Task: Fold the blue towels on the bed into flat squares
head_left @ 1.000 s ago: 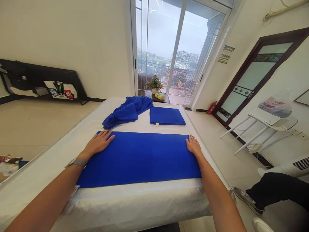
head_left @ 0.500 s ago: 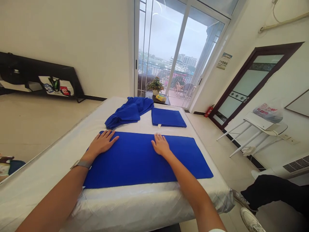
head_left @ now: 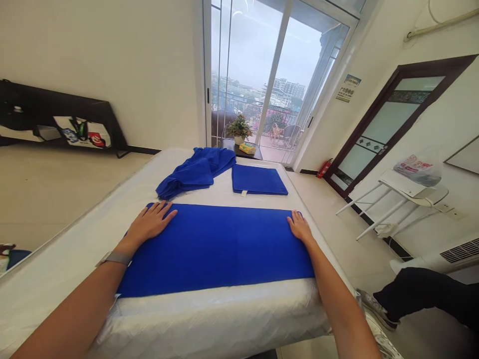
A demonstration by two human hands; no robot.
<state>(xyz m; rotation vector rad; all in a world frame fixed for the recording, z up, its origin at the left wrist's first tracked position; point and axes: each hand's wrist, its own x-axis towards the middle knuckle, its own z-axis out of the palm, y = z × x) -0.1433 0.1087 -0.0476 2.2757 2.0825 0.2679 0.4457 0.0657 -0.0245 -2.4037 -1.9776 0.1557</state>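
A blue cloth point(head_left: 220, 249), folded into a long flat rectangle, lies near the front edge of the plastic-covered mattress point(head_left: 209, 319). My left hand point(head_left: 152, 222) rests flat on its far left corner, fingers spread. Against its far right corner lies my right hand point(head_left: 300, 227), palm down with the fingers stretched out. Beyond the cloth sits a smaller folded blue cloth point(head_left: 260, 180) with a white tag at its near edge. To the left of that is a crumpled blue cloth point(head_left: 194, 172). Neither hand grips anything.
Past the mattress stands a small dark table with a potted plant point(head_left: 239, 127) and a yellow tissue pack point(head_left: 247, 148). On the right, a white chair point(head_left: 406, 187) carries a plastic bag point(head_left: 419, 167). Another person's dark-clothed leg point(head_left: 422, 299) shows at the lower right.
My right hand has slid rightward across the cloth, from its middle to its far right corner. My left hand stays on the far left corner. The view has shifted slightly.
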